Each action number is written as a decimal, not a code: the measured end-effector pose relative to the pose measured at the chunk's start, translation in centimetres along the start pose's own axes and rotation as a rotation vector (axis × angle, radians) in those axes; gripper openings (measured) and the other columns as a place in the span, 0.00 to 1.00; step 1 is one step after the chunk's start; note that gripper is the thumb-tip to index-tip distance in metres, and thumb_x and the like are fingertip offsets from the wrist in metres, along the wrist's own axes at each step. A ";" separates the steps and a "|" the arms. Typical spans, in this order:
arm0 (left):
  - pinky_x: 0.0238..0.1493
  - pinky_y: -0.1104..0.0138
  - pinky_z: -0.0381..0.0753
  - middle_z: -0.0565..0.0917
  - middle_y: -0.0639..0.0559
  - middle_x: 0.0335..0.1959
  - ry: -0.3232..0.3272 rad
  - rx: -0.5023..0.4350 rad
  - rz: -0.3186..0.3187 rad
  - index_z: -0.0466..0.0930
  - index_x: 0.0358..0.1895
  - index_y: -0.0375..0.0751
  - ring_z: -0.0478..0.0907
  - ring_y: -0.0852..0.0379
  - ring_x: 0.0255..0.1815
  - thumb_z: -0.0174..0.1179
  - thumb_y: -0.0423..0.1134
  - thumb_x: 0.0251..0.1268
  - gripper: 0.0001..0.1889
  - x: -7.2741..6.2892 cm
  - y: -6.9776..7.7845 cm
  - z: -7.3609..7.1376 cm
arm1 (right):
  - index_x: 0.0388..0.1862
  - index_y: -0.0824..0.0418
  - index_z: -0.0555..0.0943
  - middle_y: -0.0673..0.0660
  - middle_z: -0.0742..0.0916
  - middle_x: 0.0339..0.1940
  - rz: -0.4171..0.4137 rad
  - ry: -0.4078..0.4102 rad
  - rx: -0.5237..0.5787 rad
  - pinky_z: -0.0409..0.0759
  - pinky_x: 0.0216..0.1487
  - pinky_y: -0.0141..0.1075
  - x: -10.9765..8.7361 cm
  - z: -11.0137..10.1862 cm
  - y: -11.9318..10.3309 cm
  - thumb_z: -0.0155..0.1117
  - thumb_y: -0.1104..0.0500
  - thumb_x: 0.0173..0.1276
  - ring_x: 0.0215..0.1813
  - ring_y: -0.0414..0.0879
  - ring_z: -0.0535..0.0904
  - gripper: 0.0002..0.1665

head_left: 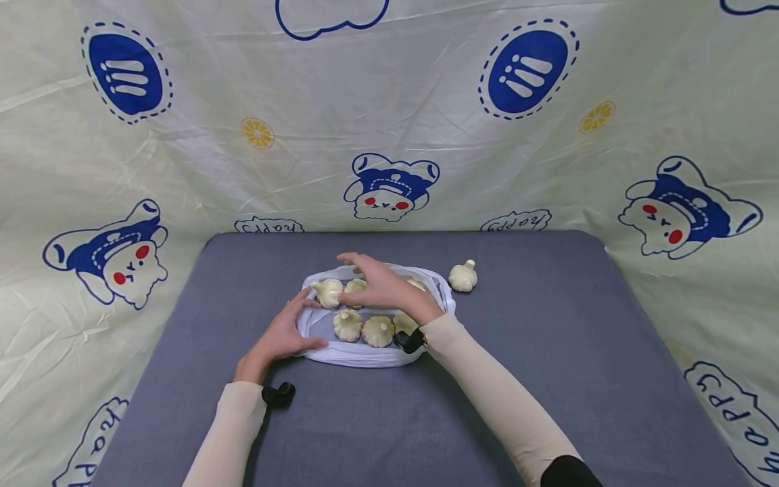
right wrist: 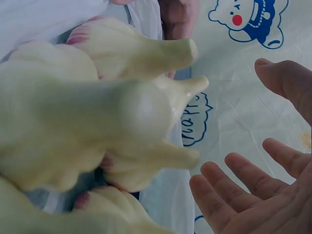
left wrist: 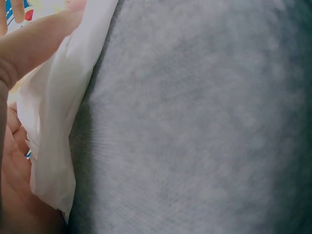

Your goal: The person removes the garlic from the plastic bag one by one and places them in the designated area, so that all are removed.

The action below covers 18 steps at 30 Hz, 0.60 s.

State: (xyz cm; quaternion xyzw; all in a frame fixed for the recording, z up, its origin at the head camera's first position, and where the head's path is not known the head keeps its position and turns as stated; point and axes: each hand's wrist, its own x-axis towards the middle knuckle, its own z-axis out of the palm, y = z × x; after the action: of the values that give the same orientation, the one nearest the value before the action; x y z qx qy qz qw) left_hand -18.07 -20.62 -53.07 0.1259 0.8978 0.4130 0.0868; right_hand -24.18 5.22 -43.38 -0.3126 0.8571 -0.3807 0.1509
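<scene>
Several garlic bulbs (head_left: pixel 379 331) lie inside a white plastic bag (head_left: pixel 365 357) whose mouth is spread wide on the table. My left hand (head_left: pixel 286 331) holds the bag's left edge, with the thumb over the front rim and the fingers over the left rim. In the left wrist view, white film (left wrist: pixel 53 97) shows beside that thumb. Above the bag's middle is my right hand (head_left: pixel 383 287), its fingers apart and nothing in them, as the right wrist view confirms. It hides part of the bulbs. A single garlic bulb (head_left: pixel 463 277) sits outside, right of the bag.
A grey cloth-covered table (head_left: pixel 548 352) lies under everything. Behind it and at both sides hangs a pale printed curtain (head_left: pixel 304 88). Black straps with small mounts (head_left: pixel 280 395) are on both wrists.
</scene>
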 end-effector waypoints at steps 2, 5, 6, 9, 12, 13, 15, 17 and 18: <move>0.78 0.30 0.46 0.53 0.42 0.85 -0.003 0.000 0.001 0.76 0.61 0.42 0.43 0.30 0.84 0.80 0.47 0.50 0.35 0.0 -0.1 -0.1 | 0.81 0.57 0.62 0.60 0.72 0.78 0.000 -0.004 -0.016 0.75 0.72 0.53 0.4 0.4 0.0 0.72 0.49 0.69 0.76 0.60 0.71 0.47; 0.78 0.30 0.46 0.53 0.42 0.85 -0.006 0.001 0.001 0.76 0.61 0.43 0.43 0.30 0.84 0.80 0.47 0.50 0.35 0.0 -0.2 -0.1 | 0.81 0.57 0.63 0.60 0.73 0.77 0.010 -0.016 -0.026 0.75 0.72 0.52 1.1 0.9 0.1 0.72 0.50 0.68 0.76 0.59 0.71 0.47; 0.78 0.30 0.45 0.53 0.42 0.85 -0.007 0.001 0.001 0.76 0.62 0.43 0.43 0.30 0.84 0.80 0.47 0.50 0.35 0.0 -0.2 -0.2 | 0.81 0.57 0.63 0.61 0.73 0.77 0.012 -0.020 -0.031 0.75 0.72 0.53 1.3 1.0 0.0 0.73 0.50 0.68 0.76 0.59 0.71 0.47; 0.79 0.31 0.44 0.52 0.43 0.85 -0.008 -0.001 0.001 0.76 0.62 0.43 0.42 0.29 0.84 0.80 0.47 0.51 0.35 0.0 -0.3 -0.2 | 0.81 0.56 0.63 0.62 0.74 0.77 0.025 -0.030 -0.040 0.75 0.72 0.53 1.8 1.4 -0.1 0.73 0.49 0.67 0.76 0.58 0.71 0.48; 0.79 0.32 0.43 0.52 0.41 0.85 -0.008 -0.001 0.009 0.76 0.62 0.42 0.42 0.29 0.84 0.80 0.47 0.50 0.35 0.0 -0.4 -0.2 | 0.80 0.57 0.63 0.61 0.74 0.76 0.033 -0.040 -0.056 0.74 0.73 0.52 2.2 1.6 -0.1 0.73 0.48 0.67 0.76 0.58 0.71 0.47; 0.80 0.33 0.42 0.52 0.41 0.85 -0.008 0.000 0.014 0.76 0.61 0.42 0.43 0.30 0.84 0.80 0.47 0.50 0.35 0.1 -0.4 -0.2 | 0.80 0.57 0.64 0.61 0.74 0.76 0.037 -0.042 -0.056 0.73 0.74 0.52 2.3 1.7 -0.2 0.73 0.49 0.67 0.76 0.57 0.71 0.47; 0.81 0.34 0.41 0.52 0.40 0.85 -0.007 0.002 0.020 0.76 0.61 0.42 0.43 0.30 0.84 0.80 0.47 0.50 0.35 0.1 -0.5 -0.2 | 0.80 0.58 0.65 0.60 0.74 0.76 0.041 -0.046 -0.066 0.72 0.74 0.51 2.6 1.9 -0.1 0.73 0.50 0.68 0.76 0.57 0.71 0.46; 0.82 0.36 0.40 0.52 0.41 0.85 -0.008 0.000 0.014 0.76 0.61 0.42 0.43 0.32 0.85 0.80 0.47 0.50 0.35 0.1 -0.5 -0.1 | 0.79 0.58 0.66 0.61 0.75 0.76 0.045 -0.052 -0.079 0.71 0.75 0.50 2.9 2.1 0.0 0.73 0.50 0.68 0.76 0.56 0.71 0.45; 0.82 0.37 0.39 0.52 0.41 0.85 -0.011 -0.003 0.011 0.75 0.61 0.42 0.43 0.32 0.85 0.80 0.47 0.50 0.35 0.1 -0.5 -0.1 | 0.79 0.57 0.66 0.60 0.75 0.75 0.045 -0.055 -0.089 0.71 0.76 0.50 3.1 2.3 0.0 0.73 0.51 0.68 0.76 0.56 0.71 0.44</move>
State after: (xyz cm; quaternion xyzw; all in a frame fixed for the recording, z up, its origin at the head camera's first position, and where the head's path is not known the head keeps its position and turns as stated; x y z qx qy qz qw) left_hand -18.28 -21.02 -53.41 0.1329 0.8960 0.4141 0.0895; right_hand -25.39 1.97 -44.96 -0.3098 0.8755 -0.3301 0.1691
